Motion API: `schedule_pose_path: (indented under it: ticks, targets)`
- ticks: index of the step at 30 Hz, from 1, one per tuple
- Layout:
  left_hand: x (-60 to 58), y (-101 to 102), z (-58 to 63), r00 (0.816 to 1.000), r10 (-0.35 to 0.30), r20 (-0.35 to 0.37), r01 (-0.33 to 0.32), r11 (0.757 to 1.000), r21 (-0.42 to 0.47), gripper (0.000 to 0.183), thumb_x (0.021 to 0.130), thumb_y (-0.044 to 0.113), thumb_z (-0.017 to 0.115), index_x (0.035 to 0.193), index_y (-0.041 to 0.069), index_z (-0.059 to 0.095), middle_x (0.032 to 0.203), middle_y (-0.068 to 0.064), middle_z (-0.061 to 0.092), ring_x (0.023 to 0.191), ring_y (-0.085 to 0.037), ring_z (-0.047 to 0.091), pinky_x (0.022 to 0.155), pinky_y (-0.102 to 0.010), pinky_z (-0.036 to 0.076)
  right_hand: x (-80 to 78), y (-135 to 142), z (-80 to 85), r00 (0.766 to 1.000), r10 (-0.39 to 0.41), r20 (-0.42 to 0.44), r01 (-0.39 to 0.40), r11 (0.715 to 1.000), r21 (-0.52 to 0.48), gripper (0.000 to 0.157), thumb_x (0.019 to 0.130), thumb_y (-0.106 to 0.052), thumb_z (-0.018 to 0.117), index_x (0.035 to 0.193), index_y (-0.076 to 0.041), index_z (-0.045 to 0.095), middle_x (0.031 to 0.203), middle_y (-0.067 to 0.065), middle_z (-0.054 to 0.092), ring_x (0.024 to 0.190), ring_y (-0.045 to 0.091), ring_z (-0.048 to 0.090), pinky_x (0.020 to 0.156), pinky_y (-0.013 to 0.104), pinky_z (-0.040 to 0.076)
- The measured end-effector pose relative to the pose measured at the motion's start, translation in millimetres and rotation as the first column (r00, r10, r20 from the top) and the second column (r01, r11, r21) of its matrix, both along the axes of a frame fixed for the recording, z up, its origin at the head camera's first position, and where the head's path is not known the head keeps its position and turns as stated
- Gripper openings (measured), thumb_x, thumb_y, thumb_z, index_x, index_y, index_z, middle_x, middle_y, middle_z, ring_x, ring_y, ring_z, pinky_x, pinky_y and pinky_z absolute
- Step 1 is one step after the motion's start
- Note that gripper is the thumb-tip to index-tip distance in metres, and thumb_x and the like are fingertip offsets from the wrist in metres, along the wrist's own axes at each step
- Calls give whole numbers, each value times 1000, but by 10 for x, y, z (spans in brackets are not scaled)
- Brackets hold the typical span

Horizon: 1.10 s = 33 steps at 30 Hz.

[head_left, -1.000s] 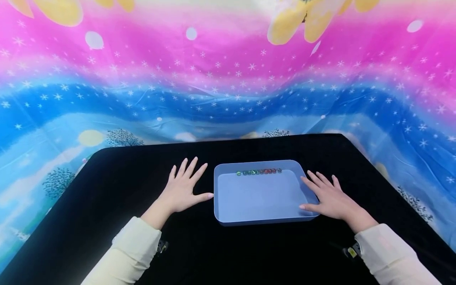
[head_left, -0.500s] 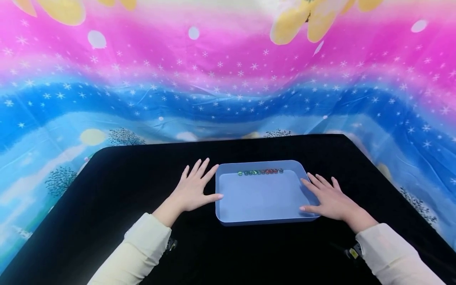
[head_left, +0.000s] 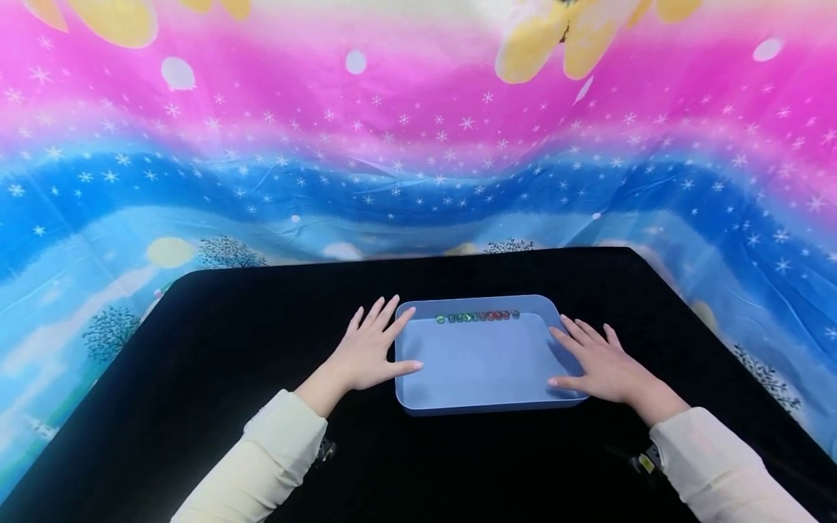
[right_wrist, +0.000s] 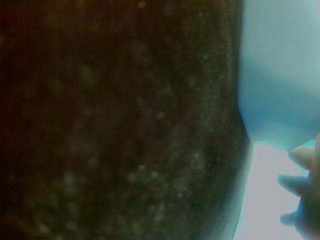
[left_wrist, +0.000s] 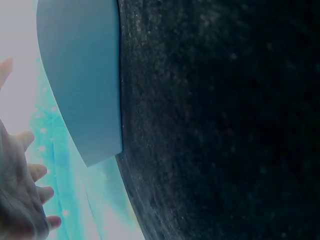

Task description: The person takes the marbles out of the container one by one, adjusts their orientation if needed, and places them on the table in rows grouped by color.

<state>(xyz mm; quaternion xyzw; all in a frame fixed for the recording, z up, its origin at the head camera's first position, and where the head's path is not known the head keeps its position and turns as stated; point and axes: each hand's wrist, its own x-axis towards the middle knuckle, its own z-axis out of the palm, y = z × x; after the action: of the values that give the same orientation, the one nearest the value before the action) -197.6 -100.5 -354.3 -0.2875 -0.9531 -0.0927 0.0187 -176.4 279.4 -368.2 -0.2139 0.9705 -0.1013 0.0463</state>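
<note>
A shallow blue-grey tray (head_left: pixel 471 367) lies on the black table. Along its far side runs a row of several small glass marbles (head_left: pixel 493 316), green at the left and red toward the right. My left hand (head_left: pixel 366 357) is at the left rim with fingers spread, its thumb reaching over the edge. Over the right rim is my right hand (head_left: pixel 608 369), also with spread fingers. Neither hand holds anything; whether they touch the rim I cannot tell. The left wrist view shows the tray's outer wall (left_wrist: pixel 82 85); in the right wrist view the fingers (right_wrist: pixel 295 184) are partly cut off.
The black cloth-covered table (head_left: pixel 458 465) extends around the tray. Behind it hangs a pink and blue curtain (head_left: pixel 418 145) with snowflakes and trees. A small dark device (head_left: pixel 647 463) is worn at the right wrist.
My left hand has moved right, from beside the tray to its left rim, thumb now over the edge. The right hand has hardly moved. Tray and marbles are where they were.
</note>
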Motion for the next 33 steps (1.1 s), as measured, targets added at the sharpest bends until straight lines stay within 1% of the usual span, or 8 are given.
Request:
schedule_pose_path:
  ticks: [7, 11, 18, 22, 30, 33]
  targets:
    - [-29, 53, -34, 1000, -4, -5, 3, 1000, -20, 85, 72, 75, 26, 140, 24, 13, 144, -3, 0, 129, -26, 1, 100, -50, 3, -17, -10, 3, 1000, 3, 0, -3, 1000, 4, 87, 73, -63, 48, 136, -6, 27, 140, 20, 13, 124, 41, 12, 91, 62, -1]
    - [-46, 78, -44, 1000, -1, 14, 2, 1000, -21, 86, 72, 76, 27, 140, 25, 12, 144, -1, -2, 130, -23, -1, 100, -49, 1, -25, -5, -8, 1000, 2, -2, -2, 1000, 3, 87, 73, -63, 48, 136, -7, 27, 140, 20, 12, 124, 40, 11, 91, 62, -1]
    - [-67, 118, -61, 999, -21, 43, 21, 1000, -7, 86, 72, 76, 25, 140, 25, 12, 144, -1, -3, 130, -24, 0, 101, -47, 0, -35, -4, -45, 1000, -7, 12, 7, 1000, -9, 87, 73, -63, 48, 136, -8, 26, 141, 19, 10, 124, 40, 12, 91, 62, -1]
    - [-75, 143, -74, 998, -22, 64, 22, 1000, -6, 86, 72, 76, 25, 140, 26, 10, 144, 0, -4, 130, -22, -2, 101, -46, -1, -46, -5, -57, 1000, -11, 23, 12, 1000, -23, 87, 73, -63, 48, 136, -8, 26, 141, 19, 9, 125, 39, 11, 91, 62, 0]
    - [-120, 182, -118, 997, -45, 66, 44, 999, 14, 85, 72, 75, 25, 140, 26, 10, 144, 0, -3, 129, -19, -5, 101, -47, 1, -75, -18, -60, 999, -14, 33, 16, 999, -37, 86, 74, -62, 49, 137, -8, 25, 141, 19, 6, 125, 39, 10, 91, 63, 0]
    - [-139, 192, -141, 997, -52, 65, 52, 999, 15, 85, 72, 76, 24, 140, 26, 10, 144, -1, -1, 130, -20, -3, 101, -47, 1, -85, -30, -63, 999, -18, 34, 19, 999, -38, 86, 74, -62, 49, 137, -8, 25, 141, 20, 6, 125, 39, 10, 91, 63, 0]
